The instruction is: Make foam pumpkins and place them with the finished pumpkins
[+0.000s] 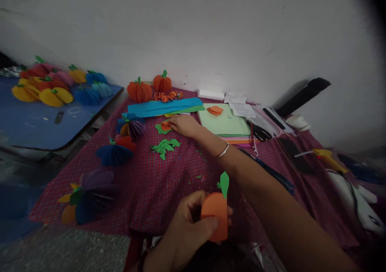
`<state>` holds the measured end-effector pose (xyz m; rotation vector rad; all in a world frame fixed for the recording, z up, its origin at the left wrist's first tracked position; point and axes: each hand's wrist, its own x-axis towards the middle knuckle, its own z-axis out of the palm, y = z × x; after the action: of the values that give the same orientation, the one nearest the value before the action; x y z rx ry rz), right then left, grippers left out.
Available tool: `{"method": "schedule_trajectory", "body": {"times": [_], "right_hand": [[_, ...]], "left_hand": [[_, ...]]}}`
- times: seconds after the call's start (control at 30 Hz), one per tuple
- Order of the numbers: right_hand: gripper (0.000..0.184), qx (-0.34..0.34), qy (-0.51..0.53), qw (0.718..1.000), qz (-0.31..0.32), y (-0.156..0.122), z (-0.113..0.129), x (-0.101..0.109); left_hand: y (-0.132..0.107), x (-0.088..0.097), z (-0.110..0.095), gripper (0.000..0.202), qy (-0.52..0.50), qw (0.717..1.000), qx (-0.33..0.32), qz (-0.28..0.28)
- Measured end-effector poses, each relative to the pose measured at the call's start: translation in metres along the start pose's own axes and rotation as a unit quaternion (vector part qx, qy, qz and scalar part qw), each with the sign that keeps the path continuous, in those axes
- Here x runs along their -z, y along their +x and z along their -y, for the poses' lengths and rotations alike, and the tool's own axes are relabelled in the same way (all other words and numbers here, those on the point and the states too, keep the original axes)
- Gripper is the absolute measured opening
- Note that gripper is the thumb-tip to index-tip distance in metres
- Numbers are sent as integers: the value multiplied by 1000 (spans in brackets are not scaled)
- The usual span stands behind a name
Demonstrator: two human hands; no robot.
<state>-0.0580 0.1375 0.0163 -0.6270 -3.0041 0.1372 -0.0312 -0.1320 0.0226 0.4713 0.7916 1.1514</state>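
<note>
Head view: I watch two hands.
Left hand (183, 228) squeezes the orange paper pumpkin (214, 217) so it stays folded; right hand (182, 125) rests on an orange paper piece (165, 125) across the table (144, 191), grip unclear.

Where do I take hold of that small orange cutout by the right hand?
Probably by its thin edge on the side facing the right hand, coming down from above. The orange cutout lies flat on a green scrap, so only a pinch of the rim with two fingers would lift it.
</note>
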Motion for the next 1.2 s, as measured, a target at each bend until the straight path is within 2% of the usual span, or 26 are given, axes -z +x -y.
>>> {"method": "schedule_trajectory", "body": {"times": [0.13, 0.47, 0.77, 1.0, 1.2], "right_hand": [[26, 14, -40, 999, -17, -2, 0, -1], [29, 33, -103, 994, -3, 4, -3, -1], [32, -1, -106, 994, -10, 6, -2, -3], [33, 5, -134, 991, 8, 6, 8, 3], [30, 42, -170, 984, 28, 11, 15, 7]], "left_hand": [[2, 0, 3, 36, -1, 1000, -4, -2], [2, -1, 3, 28, 2, 1000, -7, 4], [1, -3, 1, 30, 12, 1000, 2, -15], [1, -5, 4, 27, 15, 1000, 3, -13], [-1, -7, 6, 24, 20, 1000, 4, -4]]}}
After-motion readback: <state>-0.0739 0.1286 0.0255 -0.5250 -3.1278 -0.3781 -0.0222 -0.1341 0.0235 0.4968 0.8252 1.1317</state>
